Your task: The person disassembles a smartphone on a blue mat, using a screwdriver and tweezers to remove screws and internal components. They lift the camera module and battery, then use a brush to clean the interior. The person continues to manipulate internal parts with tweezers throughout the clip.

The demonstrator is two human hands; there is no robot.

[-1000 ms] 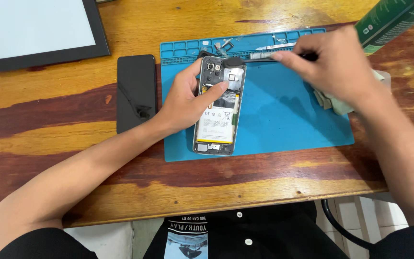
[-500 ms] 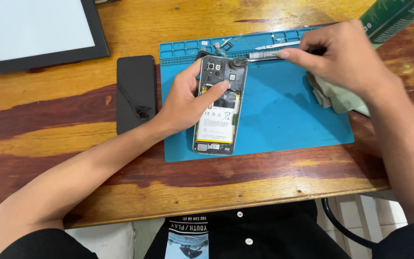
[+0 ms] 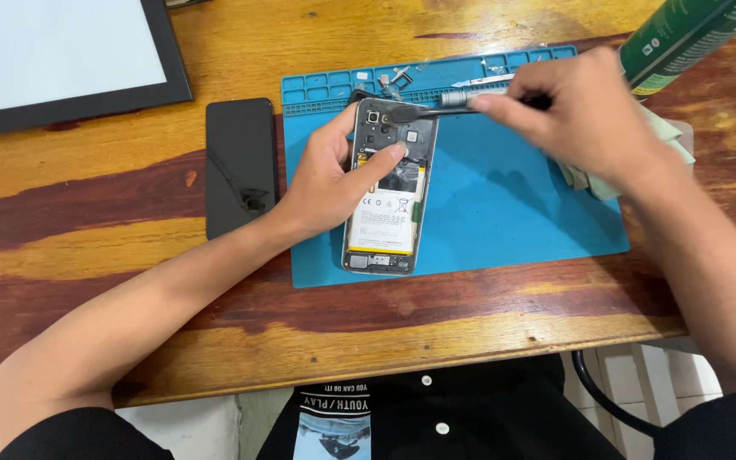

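Phone (image 3: 388, 192), back cover off, lying face down on a blue mat (image 3: 504, 204) at the middle of the table (image 3: 87, 230); battery and board exposed. Left hand (image 3: 334, 175) closed around its left edge, thumb pressing on the battery. Right hand (image 3: 585, 115) pinched shut on a slim metal tool (image 3: 436, 104), its tip over the camera end of the phone; contact cannot be made out. Phone judged light, rigid, fragile where the parts lie bare; best held by the frame edges, not the board. Small screws or parts (image 3: 393, 78) loose in the mat's tray row, easily knocked. Black slab (image 3: 239, 166), perhaps the removed cover, just left of the mat. Framed white panel (image 3: 66, 55) far left. Green can (image 3: 692, 34) and pale cloth (image 3: 641, 158) crowding the right hand.
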